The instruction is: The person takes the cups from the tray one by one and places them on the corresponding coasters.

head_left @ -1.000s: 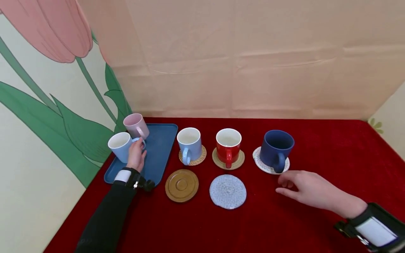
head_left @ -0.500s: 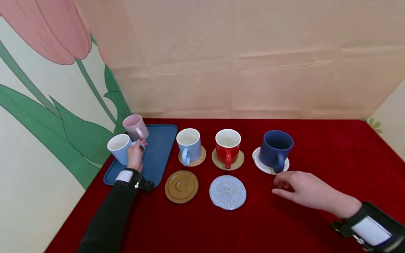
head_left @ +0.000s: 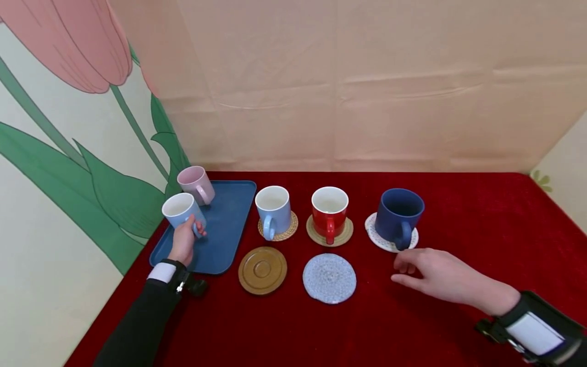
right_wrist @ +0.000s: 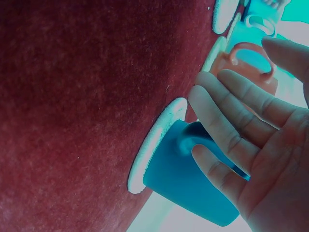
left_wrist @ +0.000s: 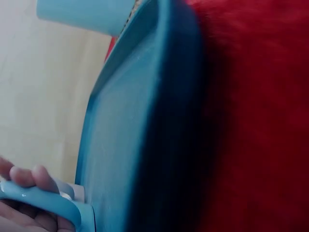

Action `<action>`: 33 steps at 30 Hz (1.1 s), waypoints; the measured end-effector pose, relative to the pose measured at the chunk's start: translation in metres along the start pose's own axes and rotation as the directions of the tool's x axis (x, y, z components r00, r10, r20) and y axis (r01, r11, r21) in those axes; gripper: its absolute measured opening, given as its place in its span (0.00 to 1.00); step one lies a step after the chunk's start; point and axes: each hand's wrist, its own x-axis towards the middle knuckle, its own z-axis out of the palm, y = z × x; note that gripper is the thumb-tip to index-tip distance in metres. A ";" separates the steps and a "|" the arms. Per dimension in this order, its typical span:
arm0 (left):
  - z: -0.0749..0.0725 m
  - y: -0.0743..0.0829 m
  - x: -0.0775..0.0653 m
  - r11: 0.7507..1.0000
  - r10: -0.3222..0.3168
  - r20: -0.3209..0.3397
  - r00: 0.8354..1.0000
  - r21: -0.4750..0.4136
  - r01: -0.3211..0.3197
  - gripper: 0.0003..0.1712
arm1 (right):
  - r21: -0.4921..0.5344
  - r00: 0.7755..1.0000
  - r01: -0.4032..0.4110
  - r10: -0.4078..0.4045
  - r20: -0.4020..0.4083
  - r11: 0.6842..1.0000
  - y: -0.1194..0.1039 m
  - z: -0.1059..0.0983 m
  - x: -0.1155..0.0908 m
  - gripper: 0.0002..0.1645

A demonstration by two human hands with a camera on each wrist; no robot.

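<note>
At the left, my left hand point(head_left: 182, 242) grips the handle of a light blue mug point(head_left: 174, 208) with a white inside. This mug stands at the left side of a blue tray point(head_left: 229, 219); the left wrist view shows fingers curled through its handle point(left_wrist: 43, 199). Just behind it on the tray is a pink mug point(head_left: 193, 181). My right hand point(head_left: 442, 275) hovers over the red cloth with loosely bent fingers and holds nothing. Its fingertips are near the handle of a dark blue mug point(head_left: 394, 219), which sits on a white patterned coaster point(head_left: 377, 238).
A second light blue mug point(head_left: 277, 216) stands on a woven coaster point(head_left: 289, 232), with a red mug point(head_left: 325, 219) on a beige coaster point(head_left: 316, 233) beside it. In front lie a brown wooden coaster point(head_left: 262, 283) and a blue-white coaster point(head_left: 329, 279). A curtain point(head_left: 348, 92) hangs behind.
My left hand has moved down and slightly left, turning the light blue mug so its handle points more toward me. The right hand has barely moved.
</note>
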 end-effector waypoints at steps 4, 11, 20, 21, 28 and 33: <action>-0.007 -0.001 -0.006 0.999 0.012 0.025 1.000 -0.040 -0.011 0.26 | 0.006 1.000 -0.003 0.003 0.011 1.000 -0.001 0.000 0.000 0.13; -0.015 -0.002 -0.015 0.999 0.019 0.084 0.996 -0.050 -0.015 0.26 | 0.008 1.000 0.002 -0.002 0.009 1.000 -0.002 0.000 0.001 0.13; -0.017 -0.004 -0.024 0.998 0.022 0.074 0.997 -0.061 -0.018 0.26 | 0.001 0.997 0.071 -0.071 -0.019 0.997 -0.012 0.000 0.006 0.10; -0.017 -0.005 -0.026 0.998 0.028 0.077 0.997 -0.067 -0.023 0.26 | 0.004 0.997 0.075 -0.075 -0.013 0.997 -0.016 0.000 0.007 0.10; -0.017 -0.001 -0.046 0.994 0.108 0.106 0.989 -0.043 -0.104 0.26 | -0.031 0.980 0.198 -0.198 0.006 0.980 -0.047 0.002 0.030 0.11; -0.013 0.004 -0.058 0.985 0.171 0.169 0.971 -0.029 -0.169 0.26 | -0.137 0.953 0.303 -0.304 0.016 0.943 -0.077 0.011 0.052 0.18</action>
